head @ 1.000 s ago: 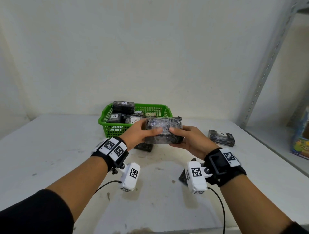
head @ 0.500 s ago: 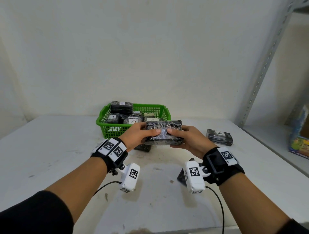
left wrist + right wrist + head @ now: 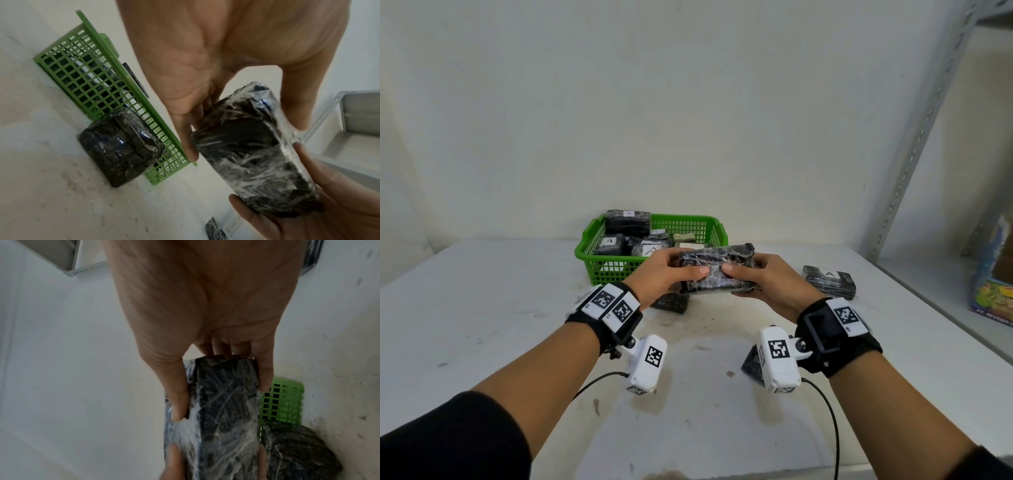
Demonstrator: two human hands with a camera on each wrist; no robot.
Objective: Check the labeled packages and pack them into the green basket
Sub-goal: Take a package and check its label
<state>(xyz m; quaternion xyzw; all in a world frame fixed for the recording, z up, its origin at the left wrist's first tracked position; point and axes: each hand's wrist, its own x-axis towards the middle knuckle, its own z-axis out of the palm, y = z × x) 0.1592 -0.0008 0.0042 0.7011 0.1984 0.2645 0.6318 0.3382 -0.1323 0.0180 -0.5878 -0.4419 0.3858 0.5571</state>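
A black, plastic-wrapped package (image 3: 717,270) is held between both hands just above the table, in front of the green basket (image 3: 585,251). My left hand (image 3: 681,270) grips its left end, thumb on the near face. My right hand (image 3: 760,275) grips the right end the same way. No label shows on the faces in view. The left wrist view shows the package (image 3: 252,154) pinched between thumb and fingers, and the right wrist view shows the same package (image 3: 222,402). The basket holds several wrapped packages with white "A" labels.
A labelled package (image 3: 828,281) lies on the white table to the right. Another package (image 3: 671,303) rests against the basket's front wall below my left hand. A dark package (image 3: 751,363) sits under my right wrist. Metal shelving (image 3: 914,144) stands at the right.
Both hands keep their hold. The package has turned slightly between them and stays in front of the basket.
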